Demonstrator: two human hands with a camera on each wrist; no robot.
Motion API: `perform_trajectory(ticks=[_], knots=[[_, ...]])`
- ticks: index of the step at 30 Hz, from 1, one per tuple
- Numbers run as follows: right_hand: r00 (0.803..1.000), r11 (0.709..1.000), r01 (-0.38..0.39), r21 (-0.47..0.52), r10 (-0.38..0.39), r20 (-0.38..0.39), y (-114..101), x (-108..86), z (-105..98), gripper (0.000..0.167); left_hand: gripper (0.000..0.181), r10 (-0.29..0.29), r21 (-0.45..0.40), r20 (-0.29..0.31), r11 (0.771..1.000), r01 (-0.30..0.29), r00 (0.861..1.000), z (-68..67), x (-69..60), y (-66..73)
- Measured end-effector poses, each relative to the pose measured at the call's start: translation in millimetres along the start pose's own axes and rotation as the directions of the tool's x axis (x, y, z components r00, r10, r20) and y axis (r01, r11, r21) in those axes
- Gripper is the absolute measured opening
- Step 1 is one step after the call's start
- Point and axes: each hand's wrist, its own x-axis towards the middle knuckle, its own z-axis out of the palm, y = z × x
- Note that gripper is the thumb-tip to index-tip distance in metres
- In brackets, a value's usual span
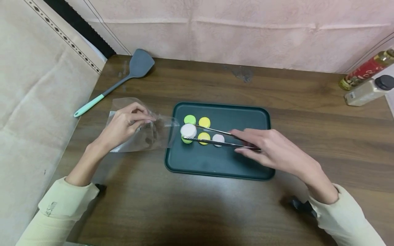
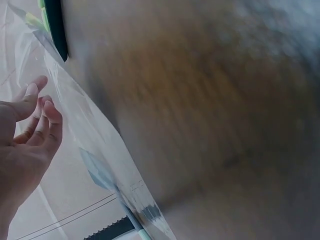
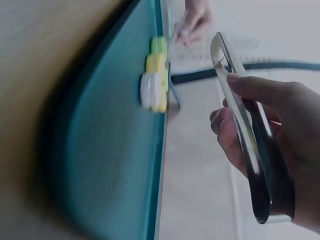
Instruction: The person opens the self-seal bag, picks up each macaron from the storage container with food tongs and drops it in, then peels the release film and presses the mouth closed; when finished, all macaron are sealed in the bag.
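Dark lettering, too blurred to be read, is borne by the left sleeve point(image 1: 58, 201). A clear plastic bag point(image 1: 132, 145) is pinched in the grip of the left hand point(image 1: 123, 126). Metal tongs point(image 1: 221, 143) are held in the narrow grip of the right hand point(image 1: 267, 147); their bent end, covered in the head view, is shown by the right wrist view. Between the tips a white macaron point(image 1: 188, 130) is held over the left end of a dark green tray point(image 1: 215, 167), where green macarons point(image 1: 189, 119), yellow macarons point(image 1: 204, 122) and a whitish macaron point(image 1: 218, 139) are laid. Farther back on the wooden surface point(image 1: 184, 205), a spatula point(image 1: 141, 64) is seen; a red-labelled bottle point(image 1: 364, 71), its pale script illegible, and a black-capped bottle point(image 1: 364, 94) are shown only by the head view.
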Motion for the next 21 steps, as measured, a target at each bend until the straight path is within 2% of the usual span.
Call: perform_trajectory(ticks=[6, 12, 17, 21], knots=[[0.993, 1.000, -0.008, 0.009, 0.007, 0.122, -6.1, 38.6, 14.7, 0.044, 0.026, 0.007, -0.013, 0.022, 1.000, -0.007, 1.000, -1.5, -0.2, 2.0], [0.974, 1.000, -0.010, -0.009, 0.012, 0.226, -10.6, 72.2, 32.2, 0.045, 0.030, 0.052, -0.026, 0.005, 0.998, -0.052, 0.999, 0.1, -0.3, 3.4], [0.963, 1.000, 0.006, -0.011, -0.002, 0.268, -16.1, 94.1, 41.3, 0.044, 0.028, 0.098, -0.049, -0.027, 0.994, -0.099, 0.995, 1.7, 0.0, 4.2], [0.965, 1.000, 0.020, -0.001, -0.019, 0.261, -18.8, 106.1, 43.8, 0.044, 0.029, 0.090, -0.056, -0.052, 0.994, -0.093, 0.995, 2.1, -0.2, 5.3]])
